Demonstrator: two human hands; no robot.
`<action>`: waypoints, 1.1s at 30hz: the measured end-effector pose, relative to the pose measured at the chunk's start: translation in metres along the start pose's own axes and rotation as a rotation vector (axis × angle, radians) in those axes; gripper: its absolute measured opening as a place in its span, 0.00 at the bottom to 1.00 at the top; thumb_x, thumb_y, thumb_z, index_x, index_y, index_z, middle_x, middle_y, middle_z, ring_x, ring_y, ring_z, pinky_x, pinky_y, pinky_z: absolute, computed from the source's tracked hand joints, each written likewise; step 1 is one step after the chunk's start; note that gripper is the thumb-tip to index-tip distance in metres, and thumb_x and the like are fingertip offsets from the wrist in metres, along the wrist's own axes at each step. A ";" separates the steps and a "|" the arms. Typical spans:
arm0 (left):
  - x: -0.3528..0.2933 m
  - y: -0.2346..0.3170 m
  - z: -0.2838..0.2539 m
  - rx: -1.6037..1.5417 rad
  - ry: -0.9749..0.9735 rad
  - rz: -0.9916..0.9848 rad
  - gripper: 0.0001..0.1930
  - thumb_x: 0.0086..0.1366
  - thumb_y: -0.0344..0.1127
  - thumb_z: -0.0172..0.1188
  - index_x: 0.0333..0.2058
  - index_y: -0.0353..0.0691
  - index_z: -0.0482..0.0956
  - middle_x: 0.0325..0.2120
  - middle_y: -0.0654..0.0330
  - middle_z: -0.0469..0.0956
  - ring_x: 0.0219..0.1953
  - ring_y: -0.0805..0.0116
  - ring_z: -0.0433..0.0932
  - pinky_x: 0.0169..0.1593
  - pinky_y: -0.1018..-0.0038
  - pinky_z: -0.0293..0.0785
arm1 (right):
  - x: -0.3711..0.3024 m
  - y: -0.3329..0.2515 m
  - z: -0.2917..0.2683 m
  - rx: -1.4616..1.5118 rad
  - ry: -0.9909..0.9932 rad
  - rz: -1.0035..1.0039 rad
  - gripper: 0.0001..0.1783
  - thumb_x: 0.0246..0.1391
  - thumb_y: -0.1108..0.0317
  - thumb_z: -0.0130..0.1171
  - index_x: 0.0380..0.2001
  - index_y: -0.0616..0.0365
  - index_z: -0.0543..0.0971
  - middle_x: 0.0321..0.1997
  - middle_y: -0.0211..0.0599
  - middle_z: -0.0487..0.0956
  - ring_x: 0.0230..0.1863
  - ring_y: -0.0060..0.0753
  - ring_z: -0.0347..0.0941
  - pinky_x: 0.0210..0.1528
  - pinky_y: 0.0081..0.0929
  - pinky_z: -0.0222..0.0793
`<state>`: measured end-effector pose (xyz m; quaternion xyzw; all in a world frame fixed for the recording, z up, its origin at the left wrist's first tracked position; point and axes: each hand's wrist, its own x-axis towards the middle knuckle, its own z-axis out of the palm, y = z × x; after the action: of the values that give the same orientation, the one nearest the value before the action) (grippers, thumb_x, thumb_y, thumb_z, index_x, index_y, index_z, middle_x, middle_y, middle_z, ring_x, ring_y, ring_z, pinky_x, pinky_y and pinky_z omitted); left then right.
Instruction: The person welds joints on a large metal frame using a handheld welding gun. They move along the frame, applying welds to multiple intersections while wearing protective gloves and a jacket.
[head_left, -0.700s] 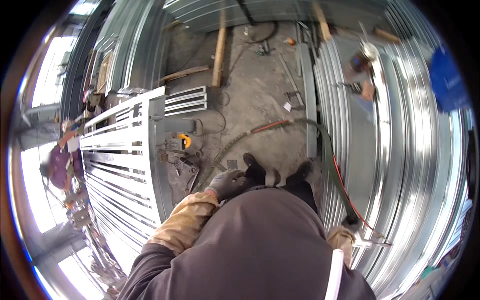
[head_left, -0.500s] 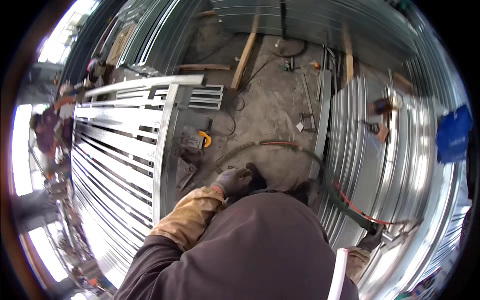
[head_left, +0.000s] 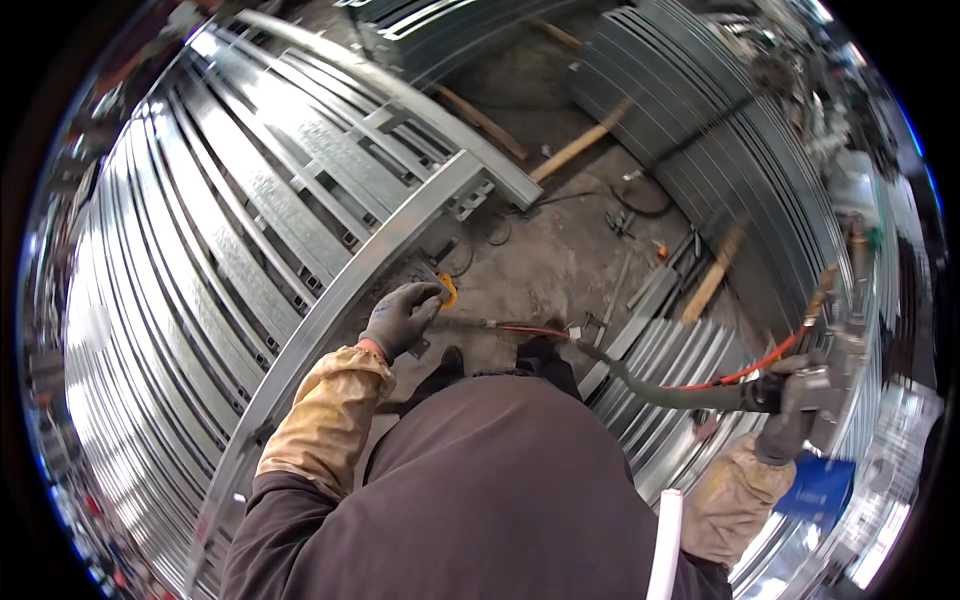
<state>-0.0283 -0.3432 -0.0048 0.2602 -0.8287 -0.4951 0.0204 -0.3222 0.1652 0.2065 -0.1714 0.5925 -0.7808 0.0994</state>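
Observation:
My left hand (head_left: 404, 318), in a grey glove with a tan sleeve cover, hovers beside the near rail of a galvanised metal frame (head_left: 390, 232). Its fingers are curled together, with nothing visible in them. A yellow curved piece (head_left: 448, 290) shows just past the fingertips. Out at the right, my gloved right hand (head_left: 788, 420) is closed round a hose-fed tool that looks like a welding gun (head_left: 820, 388). A thick dark green hose (head_left: 660, 392) and a red line (head_left: 765, 358) run from it toward my legs. The grip is partly hidden by the glove.
Slatted frames fill the left side. Stacked ribbed metal panels (head_left: 690, 110) stand at the far right, with wooden battens (head_left: 585, 140) on the floor. More ribbed profiles (head_left: 670, 365) lie under the hose, near a blue bag (head_left: 815, 490). A white tube (head_left: 666, 540) crosses the lower edge.
My view has turned right and the scene has swung round. My left hand has lifted off my leg toward the frame's rail. My right hand has come up and forward with the welding gun.

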 end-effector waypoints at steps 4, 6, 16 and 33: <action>0.015 0.005 -0.012 -0.069 0.165 -0.129 0.16 0.67 0.39 0.60 0.50 0.38 0.81 0.46 0.51 0.82 0.50 0.54 0.81 0.55 0.65 0.76 | 0.122 -0.019 0.087 -0.592 -0.203 -0.571 0.34 0.62 0.58 0.53 0.62 0.74 0.64 0.56 0.50 0.73 0.46 0.35 0.75 0.49 0.31 0.74; 0.018 -0.003 -0.004 -0.057 0.260 -0.195 0.16 0.67 0.38 0.60 0.51 0.38 0.81 0.45 0.50 0.83 0.49 0.55 0.82 0.54 0.65 0.76 | 0.177 -0.017 0.122 -0.526 -0.148 -0.653 0.38 0.61 0.53 0.54 0.63 0.73 0.62 0.55 0.53 0.74 0.41 0.34 0.76 0.46 0.30 0.73; 0.084 0.057 0.065 -0.308 0.545 -0.431 0.15 0.71 0.32 0.59 0.53 0.33 0.79 0.44 0.58 0.84 0.47 0.74 0.80 0.52 0.76 0.75 | 0.429 -0.007 0.229 -0.081 -0.865 -0.375 0.39 0.65 0.44 0.49 0.64 0.71 0.63 0.42 0.43 0.77 0.40 0.34 0.76 0.43 0.29 0.77; 0.226 0.124 0.110 -0.606 0.846 -0.577 0.16 0.70 0.31 0.58 0.53 0.32 0.79 0.46 0.55 0.83 0.49 0.72 0.81 0.53 0.75 0.76 | 0.596 0.091 0.476 -0.109 -0.794 -1.822 0.37 0.68 0.67 0.53 0.72 0.66 0.50 0.52 0.54 0.74 0.44 0.41 0.78 0.42 0.35 0.81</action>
<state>-0.3061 -0.3098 -0.0083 0.6322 -0.4660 -0.5486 0.2869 -0.6923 -0.4975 0.3220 -0.8141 0.1934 -0.4168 -0.3551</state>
